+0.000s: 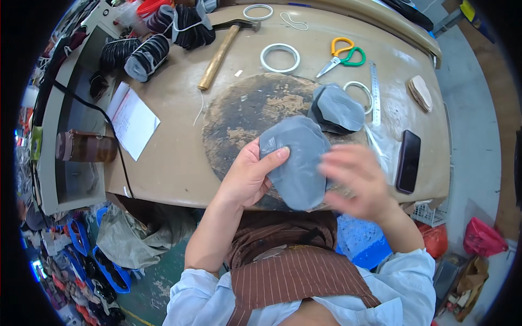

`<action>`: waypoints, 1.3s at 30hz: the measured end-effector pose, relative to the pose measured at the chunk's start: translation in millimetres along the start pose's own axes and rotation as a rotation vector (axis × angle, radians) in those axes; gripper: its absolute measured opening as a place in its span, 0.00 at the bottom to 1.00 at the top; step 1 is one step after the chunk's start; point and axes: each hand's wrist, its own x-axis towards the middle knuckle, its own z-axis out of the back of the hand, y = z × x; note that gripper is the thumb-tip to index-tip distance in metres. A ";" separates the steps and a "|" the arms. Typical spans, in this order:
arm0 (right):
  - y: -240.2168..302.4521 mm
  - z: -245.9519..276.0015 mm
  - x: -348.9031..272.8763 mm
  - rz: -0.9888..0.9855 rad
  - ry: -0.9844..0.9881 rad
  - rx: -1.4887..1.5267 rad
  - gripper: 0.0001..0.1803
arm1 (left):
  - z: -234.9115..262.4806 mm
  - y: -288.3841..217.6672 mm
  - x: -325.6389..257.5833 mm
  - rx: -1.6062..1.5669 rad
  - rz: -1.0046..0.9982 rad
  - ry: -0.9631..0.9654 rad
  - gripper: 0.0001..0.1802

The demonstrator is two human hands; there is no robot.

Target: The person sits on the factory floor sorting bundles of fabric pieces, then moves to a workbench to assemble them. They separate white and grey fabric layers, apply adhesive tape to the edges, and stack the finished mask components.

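In my left hand (255, 171) is a flat grey oval piece (298, 163), thin and smooth like a cut sheet, its surface slightly shiny. The thumb presses on its face and the fingers are behind it. At its right edge is my right hand (356, 182), smeared by motion, so whether it touches the piece cannot be made out. Just beyond lies a stack of similar grey pieces (340, 108) with dark undersides. It rests partly on a worn round board (239, 117), which also lies beneath my hands.
Farther back are a hammer (220, 57), a white tape ring (280, 57) and scissors (341, 56). A steel ruler (375, 92), a phone (408, 162) and pale cut pieces (420, 93) lie right. Leftward are paper (133, 125), a jar (87, 146) and tied dark bundles (147, 57).
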 end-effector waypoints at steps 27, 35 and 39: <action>-28.0 -21.9 -7.4 -0.561 0.269 0.271 0.18 | 10.8 50.2 -9.1 1.017 -0.263 -0.341 0.41; -36.9 -33.2 -2.9 -0.569 0.299 0.449 0.10 | 1.0 41.0 -13.0 1.490 -0.806 -0.424 0.29; -38.6 -26.3 -5.0 -0.441 0.237 0.480 0.10 | 2.7 37.0 -3.6 1.395 -0.725 -0.236 0.16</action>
